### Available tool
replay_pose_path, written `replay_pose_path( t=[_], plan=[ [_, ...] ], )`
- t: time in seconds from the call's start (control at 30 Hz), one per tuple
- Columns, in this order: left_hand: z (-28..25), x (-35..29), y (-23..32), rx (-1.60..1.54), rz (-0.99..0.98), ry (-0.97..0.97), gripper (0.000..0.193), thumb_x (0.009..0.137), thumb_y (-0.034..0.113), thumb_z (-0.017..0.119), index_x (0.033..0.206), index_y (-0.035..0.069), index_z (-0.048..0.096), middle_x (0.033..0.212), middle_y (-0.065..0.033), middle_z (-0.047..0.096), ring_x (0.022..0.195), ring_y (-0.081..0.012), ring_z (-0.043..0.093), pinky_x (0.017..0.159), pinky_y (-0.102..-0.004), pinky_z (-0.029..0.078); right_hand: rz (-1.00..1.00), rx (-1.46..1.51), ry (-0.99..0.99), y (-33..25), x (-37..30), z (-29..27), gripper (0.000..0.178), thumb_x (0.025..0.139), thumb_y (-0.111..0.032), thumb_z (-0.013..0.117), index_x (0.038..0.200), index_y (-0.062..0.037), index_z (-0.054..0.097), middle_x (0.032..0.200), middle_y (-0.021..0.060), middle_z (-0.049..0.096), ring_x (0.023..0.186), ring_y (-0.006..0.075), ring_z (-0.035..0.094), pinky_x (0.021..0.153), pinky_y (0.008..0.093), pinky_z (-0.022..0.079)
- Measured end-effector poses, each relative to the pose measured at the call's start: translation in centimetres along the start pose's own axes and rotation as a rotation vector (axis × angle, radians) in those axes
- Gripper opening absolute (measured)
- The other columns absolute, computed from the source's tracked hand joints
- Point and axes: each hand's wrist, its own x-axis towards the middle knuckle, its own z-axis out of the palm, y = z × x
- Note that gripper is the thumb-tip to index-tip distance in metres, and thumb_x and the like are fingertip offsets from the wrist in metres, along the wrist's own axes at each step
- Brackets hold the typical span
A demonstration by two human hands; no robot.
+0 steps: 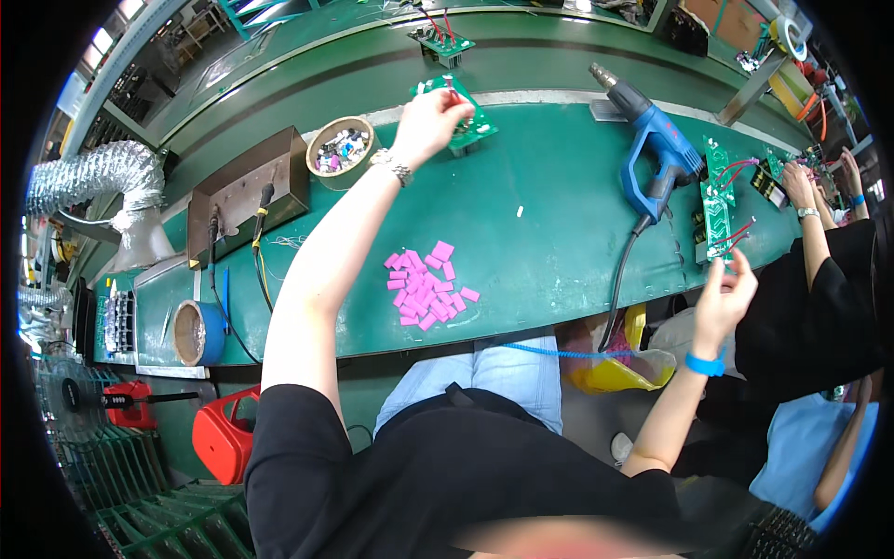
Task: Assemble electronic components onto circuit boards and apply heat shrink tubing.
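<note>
My left hand (428, 126) is closed on a green circuit board (477, 126) at the far side of the bench, by its red wires. Out to the right, my right hand (724, 298) has its fingertips pinched at the near end of another long green circuit board (717, 210). Red wires stick out from that board's right side. A blue heat gun (649, 149) lies just left of it. Between my arms, a pile of small pink tube pieces (428, 289) is spread on the green bench top (531, 261). One small white piece (520, 211) lies apart.
A wired board (442, 42) rests on the far ledge. At left stand a bowl of small parts (341, 151), a metal tray (247, 200) with soldering irons, a tape roll (198, 334) and a foil duct (98, 177). A co-worker's hands (799, 184) work at far right.
</note>
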Motion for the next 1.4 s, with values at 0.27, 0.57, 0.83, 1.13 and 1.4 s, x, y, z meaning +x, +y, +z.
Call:
replay_pose_path(
  t=[0.27, 0.57, 0.83, 1.13, 1.4],
  plan=[
    [-3.2, -5.6, 4.2, 0.039, -0.007, -0.206, 0.021, 0.082, 0.026, 0.063, 0.087, 0.007, 0.069, 0.079, -0.0102, 0.069, 0.075, -0.0218, 0.067, 0.071, -0.0336, 0.05, -0.257, 0.316, -0.418, -11.7, -4.7, 4.7, 0.026, 0.079, 0.0, 0.065, 0.105, -0.0024, 0.061, 0.095, 0.0099, 0.058, 0.066, 0.0162, 0.052, 0.062, 0.0288, 0.044],
    [-10.3, 1.1, 3.0, 0.155, 0.039, -0.639, 0.057, 0.076, 0.015, 0.074, 0.128, 0.004, 0.054, 0.113, -0.0079, 0.064, 0.075, -0.01, 0.062, 0.071, -0.027, 0.052, -0.218, 0.442, -0.599, -12.1, -9.6, 8.6, 0.026, 0.077, 0.004, 0.064, 0.102, -0.0028, 0.062, 0.094, 0.0107, 0.057, 0.059, 0.016, 0.055, 0.055, 0.028, 0.047],
    [1.4, 22.9, -7.7, -0.362, -0.348, -0.028, 0.023, 0.086, 0.018, 0.066, 0.097, -0.001, 0.06, 0.079, -0.0082, 0.064, 0.061, -0.0129, 0.06, 0.059, -0.0264, 0.052, -0.186, 0.475, -0.604, -11.7, -9.5, 9.1, 0.02, 0.074, 0.008, 0.063, 0.091, -0.0029, 0.064, 0.085, 0.012, 0.06, 0.067, 0.0249, 0.061, 0.057, 0.0317, 0.05],
    [0.6, 23.1, -5.4, -0.622, -0.159, 0.089, 0.009, 0.09, 0.012, 0.053, 0.086, 0.004, 0.054, 0.069, -0.0074, 0.058, 0.053, -0.0166, 0.058, 0.045, -0.0296, 0.048, -0.181, 0.47, -0.631, -11.2, -9.1, 9.4, 0.016, 0.075, 0.008, 0.061, 0.087, -0.0018, 0.064, 0.083, 0.0125, 0.06, 0.067, 0.0244, 0.062, 0.056, 0.0307, 0.049],
    [-15.1, 10.5, 4.6, -0.7, 0.143, -0.217, 0.018, 0.095, 0.014, 0.052, 0.095, -0.003, 0.059, 0.085, -0.0127, 0.063, 0.072, -0.019, 0.064, 0.069, -0.0289, 0.056, -0.164, 0.607, -0.636, -14.2, -8.5, 9.9, 0.024, 0.083, -0.005, 0.067, 0.106, -0.0037, 0.062, 0.08, 0.0079, 0.058, 0.06, 0.0145, 0.056, 0.054, 0.0265, 0.045]
  ],
)
